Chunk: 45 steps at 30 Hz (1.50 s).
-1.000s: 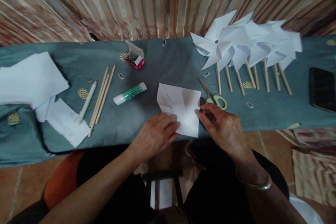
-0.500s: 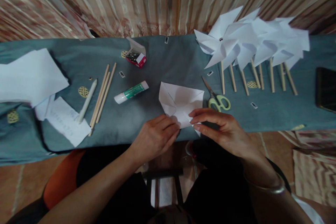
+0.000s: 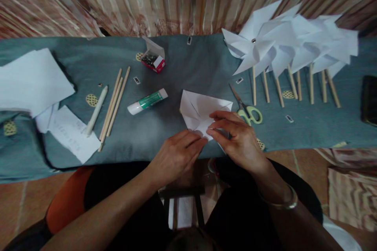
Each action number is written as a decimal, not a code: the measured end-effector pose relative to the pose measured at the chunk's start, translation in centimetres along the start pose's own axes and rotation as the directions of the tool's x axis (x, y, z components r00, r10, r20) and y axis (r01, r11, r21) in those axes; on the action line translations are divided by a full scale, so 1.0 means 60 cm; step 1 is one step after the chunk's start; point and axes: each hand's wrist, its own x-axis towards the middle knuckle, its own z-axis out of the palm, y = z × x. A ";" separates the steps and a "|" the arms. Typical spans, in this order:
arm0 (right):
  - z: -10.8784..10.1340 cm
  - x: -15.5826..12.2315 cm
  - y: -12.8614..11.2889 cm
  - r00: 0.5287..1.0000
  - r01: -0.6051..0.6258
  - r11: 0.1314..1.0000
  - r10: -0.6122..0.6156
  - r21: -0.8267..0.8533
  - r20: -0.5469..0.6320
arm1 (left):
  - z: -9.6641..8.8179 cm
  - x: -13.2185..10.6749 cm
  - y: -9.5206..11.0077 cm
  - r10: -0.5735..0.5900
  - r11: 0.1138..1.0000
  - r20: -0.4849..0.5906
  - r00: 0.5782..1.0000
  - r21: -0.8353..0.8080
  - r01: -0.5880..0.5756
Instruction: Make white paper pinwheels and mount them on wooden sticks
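A white sheet of paper [image 3: 213, 102] with crease lines and folded-in corners lies at the table's front edge. My left hand [image 3: 178, 153] has its fingers closed on the paper's lower left edge. Over the paper's right half is my right hand [image 3: 235, 135], thumb and fingers curved and a little apart, the fingertips touching the sheet; part of a flap shows below them. Green-handled scissors [image 3: 249, 114] lie just right of the paper, points away from me. Left of the paper rests a green and white glue stick [image 3: 147, 101].
White paper pinwheels [image 3: 282, 43] on wooden sticks lie at the back right. An open red box [image 3: 153, 62] of small metal pieces stands behind the glue stick. Left are loose wooden sticks [image 3: 114, 102], a pale marker-like rod [image 3: 97, 111] and paper sheets [image 3: 38, 82]. A dark phone-like object [image 3: 369, 100] is far right.
My right hand has moved left and inward over the paper, its fingers now on the sheet's inner part. My left hand keeps its place on the lower edge. The view has shifted slightly.
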 end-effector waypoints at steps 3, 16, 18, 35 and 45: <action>0.005 0.002 -0.001 1.000 0.021 1.000 -0.021 -0.018 -0.005 | 0.003 -0.002 0.000 -0.029 0.999 -0.017 0.999 -0.029 0.028; 0.004 -0.005 -0.002 0.999 0.011 0.998 -0.013 -0.066 -0.032 | 0.009 -0.009 -0.002 -0.086 0.994 -0.030 0.996 -0.068 0.084; 0.004 -0.005 -0.002 0.999 0.030 0.997 -0.032 -0.068 -0.025 | 0.010 -0.009 -0.002 -0.090 0.993 -0.029 0.996 -0.079 0.087; 0.012 -0.010 -0.001 0.993 0.118 0.980 -0.115 -0.157 0.030 | 0.011 -0.007 -0.004 -0.095 0.993 -0.043 0.995 -0.073 0.092; 0.030 -0.019 -0.001 0.984 0.175 0.939 -0.175 -0.295 0.028 | 0.008 -0.003 -0.002 -0.106 0.991 -0.022 0.994 -0.081 0.104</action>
